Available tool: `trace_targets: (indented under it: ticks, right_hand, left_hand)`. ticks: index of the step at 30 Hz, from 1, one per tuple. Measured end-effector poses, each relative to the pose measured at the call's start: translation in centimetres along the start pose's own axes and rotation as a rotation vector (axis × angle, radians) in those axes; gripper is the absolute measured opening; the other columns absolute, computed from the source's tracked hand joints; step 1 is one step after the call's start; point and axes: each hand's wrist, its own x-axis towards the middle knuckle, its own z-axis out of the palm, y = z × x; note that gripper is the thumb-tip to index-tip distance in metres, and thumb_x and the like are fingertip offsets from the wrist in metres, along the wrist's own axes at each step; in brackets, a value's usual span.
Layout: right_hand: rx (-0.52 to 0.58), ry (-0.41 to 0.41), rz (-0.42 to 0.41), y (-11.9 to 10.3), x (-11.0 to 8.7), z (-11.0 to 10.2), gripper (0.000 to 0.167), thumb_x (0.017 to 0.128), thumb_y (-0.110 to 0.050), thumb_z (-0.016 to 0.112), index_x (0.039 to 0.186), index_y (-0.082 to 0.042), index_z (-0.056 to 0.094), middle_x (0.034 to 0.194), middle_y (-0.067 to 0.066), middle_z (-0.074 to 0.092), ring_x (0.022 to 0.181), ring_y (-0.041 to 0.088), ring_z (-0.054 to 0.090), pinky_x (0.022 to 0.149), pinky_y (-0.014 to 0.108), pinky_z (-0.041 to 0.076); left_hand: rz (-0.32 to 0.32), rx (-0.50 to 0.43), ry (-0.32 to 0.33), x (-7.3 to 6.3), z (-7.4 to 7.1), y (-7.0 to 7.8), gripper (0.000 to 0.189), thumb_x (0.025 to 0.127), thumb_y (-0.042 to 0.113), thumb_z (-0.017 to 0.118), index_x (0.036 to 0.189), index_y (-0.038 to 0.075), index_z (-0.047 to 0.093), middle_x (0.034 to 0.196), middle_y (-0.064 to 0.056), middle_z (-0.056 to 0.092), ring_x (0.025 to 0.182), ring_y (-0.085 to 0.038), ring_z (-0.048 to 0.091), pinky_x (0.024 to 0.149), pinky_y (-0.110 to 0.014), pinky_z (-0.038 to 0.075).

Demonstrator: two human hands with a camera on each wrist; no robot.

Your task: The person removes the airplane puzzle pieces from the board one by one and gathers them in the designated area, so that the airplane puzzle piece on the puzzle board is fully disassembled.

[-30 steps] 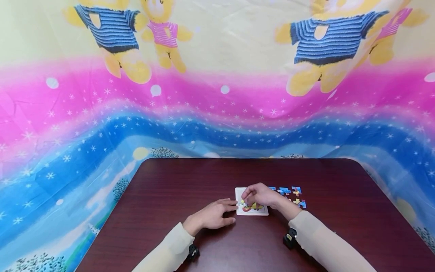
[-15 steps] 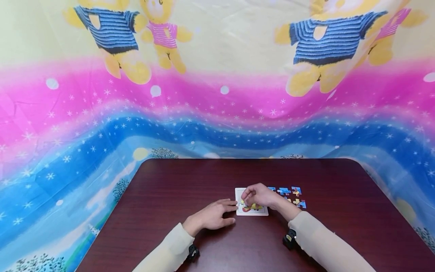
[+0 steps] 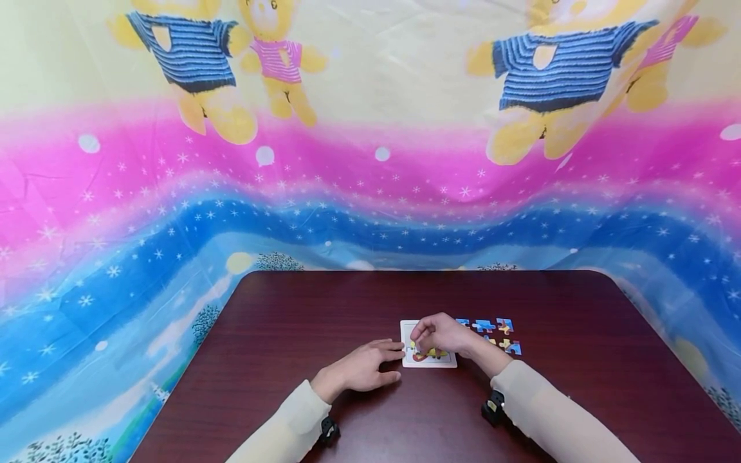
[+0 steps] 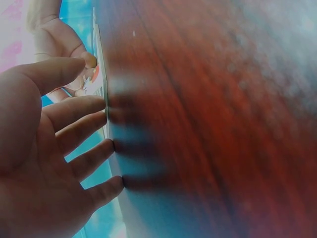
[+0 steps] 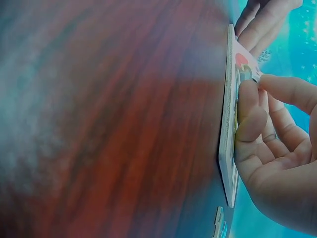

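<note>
A white-framed puzzle board [image 3: 428, 364] with a yellow and red picture lies flat on the dark red table. My right hand [image 3: 442, 334] is over the board, its wrist toward the loose pieces. In the right wrist view its thumb and forefinger pinch a small puzzle piece [image 5: 255, 78] close above the board, mostly hidden by the fingers. My left hand [image 3: 363, 368] lies palm down at the board's left edge. Its straight fingers [image 4: 86, 105] touch that edge and the tabletop.
Several loose puzzle pieces [image 3: 484, 325] lie just right of the board, some partly behind the right hand and wrist. The table [image 3: 301, 308] reaches back to a printed curtain [image 3: 370, 212] with bears and snowflakes.
Hardly anything differs. Both hands stay in place at the board, with at most a very slight shift of the right fingers.
</note>
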Motion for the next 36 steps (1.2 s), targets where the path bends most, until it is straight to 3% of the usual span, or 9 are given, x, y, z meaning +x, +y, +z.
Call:
trace_targets:
  ticks: [19,36]
  right_hand:
    - [-0.029,0.02,0.003,-0.4,-0.3,-0.6,0.018,0.081,-0.003,0.076,0.098,-0.006,0.074,0.085,0.005,0.072,0.075,0.017,0.063,0.06,0.032,0.052]
    - [-0.026,0.034,0.001,0.8,-1.9,-3.1,0.018,0.085,-0.008,0.074,0.103,-0.004,0.074,0.09,0.006,0.073,0.072,0.017,0.061,0.058,0.034,0.053]
  left_hand:
    - [-0.014,-0.006,-0.013,0.0,-0.3,0.1,0.049,0.1,0.037,0.056,0.144,0.016,0.055,0.156,0.002,0.045,0.149,-0.025,0.037,0.121,-0.037,0.034]
    - [-0.013,-0.002,-0.01,0.0,-0.1,0.0,0.049,0.099,0.036,0.057,0.143,0.015,0.056,0.156,0.002,0.046,0.149,-0.025,0.037,0.121,-0.037,0.034]
